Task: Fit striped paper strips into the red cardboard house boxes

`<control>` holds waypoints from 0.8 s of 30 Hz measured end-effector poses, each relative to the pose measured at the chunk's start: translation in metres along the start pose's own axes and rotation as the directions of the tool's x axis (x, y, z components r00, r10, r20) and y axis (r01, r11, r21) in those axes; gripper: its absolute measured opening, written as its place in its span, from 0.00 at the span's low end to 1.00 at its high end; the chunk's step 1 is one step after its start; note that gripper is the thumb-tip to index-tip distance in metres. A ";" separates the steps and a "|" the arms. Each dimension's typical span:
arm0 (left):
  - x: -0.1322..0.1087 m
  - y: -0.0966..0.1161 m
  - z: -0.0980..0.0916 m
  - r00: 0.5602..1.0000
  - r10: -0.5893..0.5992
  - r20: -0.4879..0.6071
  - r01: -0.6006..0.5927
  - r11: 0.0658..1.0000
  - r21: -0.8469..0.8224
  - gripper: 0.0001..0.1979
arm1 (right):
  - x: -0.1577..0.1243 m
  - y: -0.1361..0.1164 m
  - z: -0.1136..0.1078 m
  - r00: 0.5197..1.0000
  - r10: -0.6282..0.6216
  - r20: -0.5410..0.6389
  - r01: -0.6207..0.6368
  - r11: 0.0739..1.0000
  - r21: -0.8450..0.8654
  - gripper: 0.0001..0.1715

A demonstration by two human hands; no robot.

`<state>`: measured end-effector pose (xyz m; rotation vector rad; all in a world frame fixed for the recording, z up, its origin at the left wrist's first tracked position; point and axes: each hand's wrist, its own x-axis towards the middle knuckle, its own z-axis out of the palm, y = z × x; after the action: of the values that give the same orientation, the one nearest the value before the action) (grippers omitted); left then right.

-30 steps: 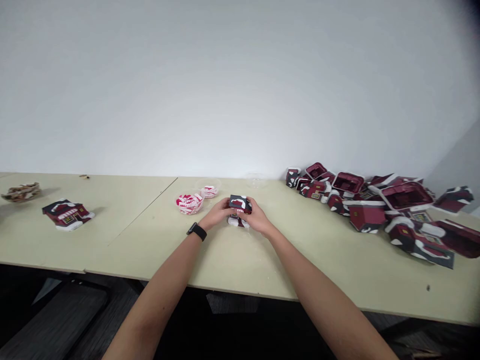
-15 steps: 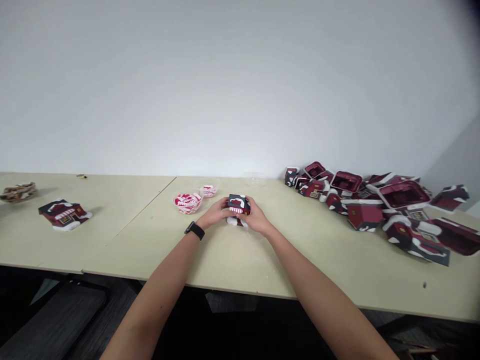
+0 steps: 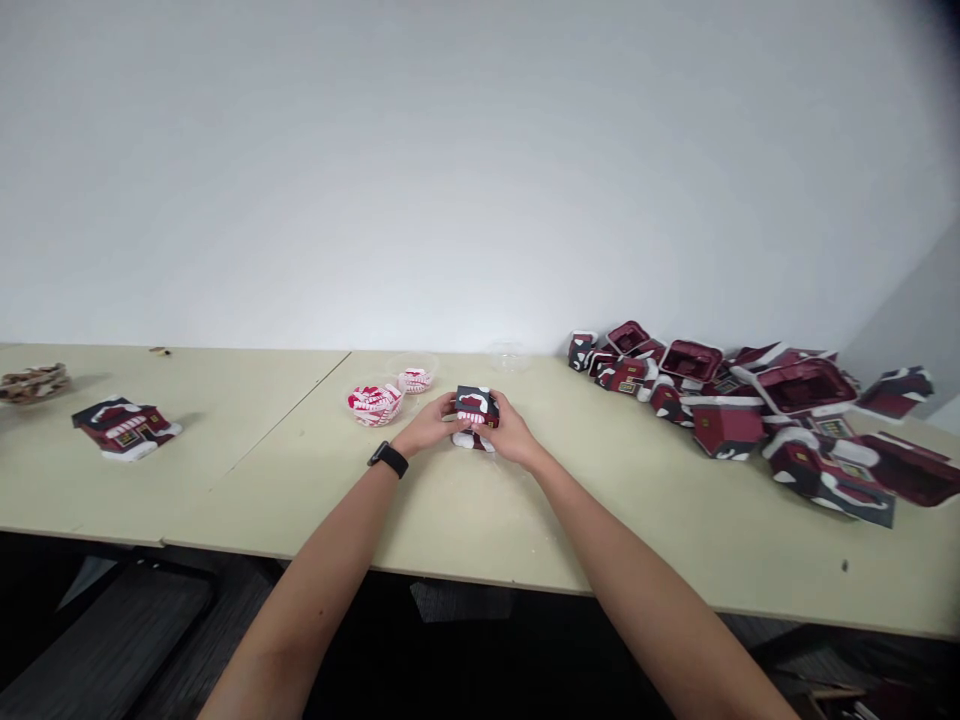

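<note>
The small card house (image 3: 477, 407) is between your hands at mid-table. It looks light and stiff but crushable, so hold it by the walls. Your left hand (image 3: 429, 424) and right hand (image 3: 512, 430) have their fingers closed around its sides. The table (image 3: 465, 510) lies open toward you to its front edge. A clear bowl of red-and-white pieces (image 3: 373, 404) sits just left, and a maroon card pile (image 3: 750, 400) lies well right.

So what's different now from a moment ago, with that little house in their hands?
The small paper house in the left hand and right hand has tipped toward the person, showing its red-and-white edge. Both hands still hold it. The pile of paper houses, the clear bowl and the other house on the table stayed put.
</note>
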<state>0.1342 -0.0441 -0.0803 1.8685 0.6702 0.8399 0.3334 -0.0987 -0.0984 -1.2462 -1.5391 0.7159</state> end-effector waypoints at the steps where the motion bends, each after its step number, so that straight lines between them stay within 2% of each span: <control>1: 0.000 -0.001 0.000 1.000 -0.001 0.000 0.001 1.000 0.004 0.35 | 0.000 0.000 0.000 1.000 0.001 0.001 -0.001 1.000 -0.002 0.42; 7: 0.001 -0.002 0.000 1.000 0.010 -0.005 -0.010 1.000 0.020 0.35 | 0.000 0.001 -0.001 1.000 -0.012 0.009 0.012 1.000 -0.024 0.40; 15: 0.000 0.011 0.002 1.000 0.000 0.012 0.001 0.999 -0.045 0.31 | 0.000 0.003 -0.002 0.999 -0.043 0.029 0.043 0.999 -0.007 0.41; 20: 0.001 0.009 0.004 0.999 -0.035 -0.008 0.035 0.998 -0.058 0.31 | -0.001 -0.002 -0.001 1.000 -0.004 0.012 0.004 1.000 -0.011 0.44; 24: 0.001 0.008 0.005 0.999 -0.023 -0.026 0.023 1.000 -0.005 0.30 | -0.002 -0.010 -0.002 0.999 0.040 -0.004 -0.040 0.996 0.078 0.45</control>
<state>0.1394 -0.0497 -0.0740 1.8457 0.7040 0.8515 0.3318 -0.1039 -0.0894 -1.2225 -1.4714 0.7908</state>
